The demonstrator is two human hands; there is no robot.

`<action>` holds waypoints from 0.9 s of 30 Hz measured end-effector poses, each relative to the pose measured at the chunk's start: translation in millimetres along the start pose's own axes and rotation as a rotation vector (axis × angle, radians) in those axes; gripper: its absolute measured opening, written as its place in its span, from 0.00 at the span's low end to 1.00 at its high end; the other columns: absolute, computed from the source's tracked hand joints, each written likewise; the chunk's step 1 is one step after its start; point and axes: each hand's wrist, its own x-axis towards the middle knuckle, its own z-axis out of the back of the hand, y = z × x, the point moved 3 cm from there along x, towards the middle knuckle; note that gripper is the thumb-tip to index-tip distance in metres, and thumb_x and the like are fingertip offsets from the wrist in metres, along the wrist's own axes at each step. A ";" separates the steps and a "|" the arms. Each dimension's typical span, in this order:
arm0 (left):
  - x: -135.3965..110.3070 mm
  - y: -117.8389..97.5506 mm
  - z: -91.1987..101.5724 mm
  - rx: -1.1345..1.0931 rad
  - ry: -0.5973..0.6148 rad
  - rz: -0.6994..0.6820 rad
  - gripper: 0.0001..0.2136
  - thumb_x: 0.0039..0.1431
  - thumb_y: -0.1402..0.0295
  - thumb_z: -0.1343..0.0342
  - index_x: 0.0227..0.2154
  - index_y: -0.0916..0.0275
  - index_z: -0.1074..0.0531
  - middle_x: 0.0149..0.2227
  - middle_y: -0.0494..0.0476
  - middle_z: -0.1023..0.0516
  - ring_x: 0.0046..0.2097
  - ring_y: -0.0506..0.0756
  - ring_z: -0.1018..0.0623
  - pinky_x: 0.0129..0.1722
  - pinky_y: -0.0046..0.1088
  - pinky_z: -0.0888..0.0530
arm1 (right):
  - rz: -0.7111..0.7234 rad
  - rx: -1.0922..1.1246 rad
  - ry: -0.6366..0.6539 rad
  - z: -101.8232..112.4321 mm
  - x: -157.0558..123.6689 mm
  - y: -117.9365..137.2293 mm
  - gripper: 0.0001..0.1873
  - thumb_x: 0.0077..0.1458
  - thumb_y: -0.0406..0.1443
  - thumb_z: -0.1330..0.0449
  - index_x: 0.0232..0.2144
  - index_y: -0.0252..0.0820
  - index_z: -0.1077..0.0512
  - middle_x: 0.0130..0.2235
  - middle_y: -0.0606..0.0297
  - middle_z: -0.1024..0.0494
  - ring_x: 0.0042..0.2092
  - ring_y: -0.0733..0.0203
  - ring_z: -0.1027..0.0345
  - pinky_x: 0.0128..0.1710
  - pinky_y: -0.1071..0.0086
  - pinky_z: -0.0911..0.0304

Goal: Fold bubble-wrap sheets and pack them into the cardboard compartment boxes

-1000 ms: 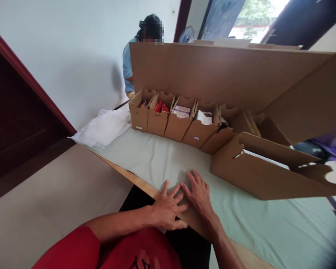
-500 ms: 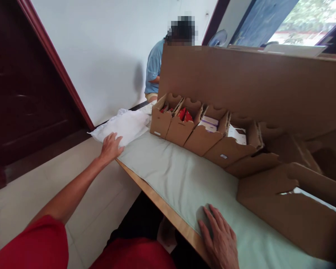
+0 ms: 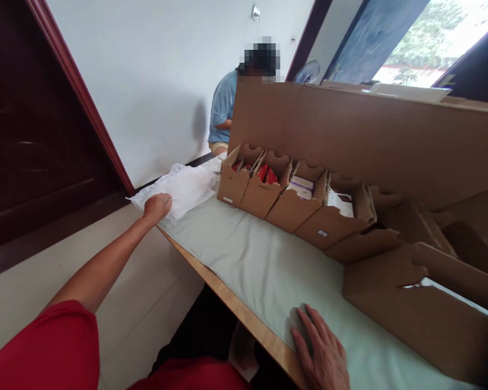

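Observation:
My left hand (image 3: 156, 207) reaches far out to the left end of the table and is closed on the near edge of a stack of white plastic bags (image 3: 183, 187). My right hand (image 3: 321, 355) lies flat, fingers stretched out, on the pale green cloth (image 3: 244, 254) near the table's front edge. A row of several open cardboard bins (image 3: 293, 197) stands behind the cloth, some holding red packets and white boxes. A longer cardboard bin (image 3: 418, 314) lies at the right, close to my right hand.
A tall cardboard sheet (image 3: 370, 135) stands behind the bins. A person in a light blue shirt (image 3: 223, 108) sits beyond it by the white wall. A dark wooden door (image 3: 32, 141) is at the left. The wooden table edge (image 3: 228, 298) runs diagonally above a tiled floor.
My left hand went from beside my right hand out to the white bags and has now curled shut on their edge. My right hand stayed flat on the cloth. The view swung left.

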 end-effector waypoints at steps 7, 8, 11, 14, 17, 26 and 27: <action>9.4 8.7 18.0 -0.039 -0.042 0.038 0.16 0.63 0.65 0.52 0.44 0.59 0.19 0.46 0.61 0.15 0.49 0.62 0.21 0.45 0.33 0.30 | -0.023 0.007 0.019 1.8 1.7 0.3 0.26 0.68 0.49 0.53 0.57 0.46 0.27 0.62 0.54 0.25 0.61 0.45 0.31 0.55 0.51 0.33; 10.3 9.1 18.4 -0.045 -0.038 0.032 0.15 0.62 0.65 0.51 0.42 0.59 0.19 0.44 0.60 0.15 0.48 0.61 0.20 0.45 0.33 0.30 | -0.021 0.010 0.023 2.7 2.3 0.9 0.26 0.68 0.49 0.53 0.57 0.46 0.27 0.62 0.54 0.25 0.61 0.45 0.31 0.55 0.52 0.33; 11.4 12.9 19.1 -0.060 -0.033 0.019 0.15 0.60 0.66 0.50 0.40 0.60 0.18 0.43 0.61 0.15 0.47 0.62 0.20 0.45 0.34 0.29 | -0.009 0.012 0.016 4.8 3.5 2.3 0.26 0.68 0.49 0.53 0.57 0.46 0.27 0.61 0.54 0.25 0.61 0.45 0.30 0.55 0.52 0.33; 5.7 23.8 21.5 -0.069 -0.046 0.026 0.16 0.60 0.67 0.52 0.41 0.62 0.18 0.46 0.63 0.16 0.49 0.64 0.20 0.48 0.36 0.28 | -0.001 0.000 0.005 4.8 2.9 2.2 0.26 0.68 0.49 0.53 0.57 0.45 0.27 0.61 0.53 0.25 0.61 0.45 0.30 0.54 0.52 0.32; -11.4 41.0 22.0 -0.067 -0.052 0.018 0.18 0.57 0.69 0.50 0.46 0.63 0.20 0.52 0.64 0.18 0.54 0.65 0.22 0.55 0.39 0.29 | 0.000 -0.003 0.012 3.7 1.7 1.2 0.26 0.68 0.49 0.52 0.57 0.44 0.27 0.62 0.52 0.26 0.61 0.44 0.31 0.55 0.52 0.33; -49.7 77.7 -2.2 -0.089 -0.161 -0.178 0.25 0.51 0.67 0.45 0.54 0.62 0.24 0.66 0.68 0.31 0.66 0.70 0.33 0.65 0.52 0.37 | 0.040 -0.040 -0.003 9.5 4.8 6.2 0.25 0.69 0.47 0.53 0.57 0.40 0.28 0.61 0.50 0.26 0.62 0.44 0.31 0.54 0.52 0.33; -43.9 79.3 -1.5 -0.138 -0.205 -0.157 0.20 0.53 0.67 0.46 0.49 0.60 0.22 0.63 0.66 0.28 0.64 0.69 0.29 0.64 0.52 0.35 | 0.045 -0.046 -0.006 9.9 5.2 6.8 0.25 0.69 0.47 0.53 0.57 0.40 0.28 0.61 0.50 0.26 0.62 0.44 0.31 0.54 0.52 0.33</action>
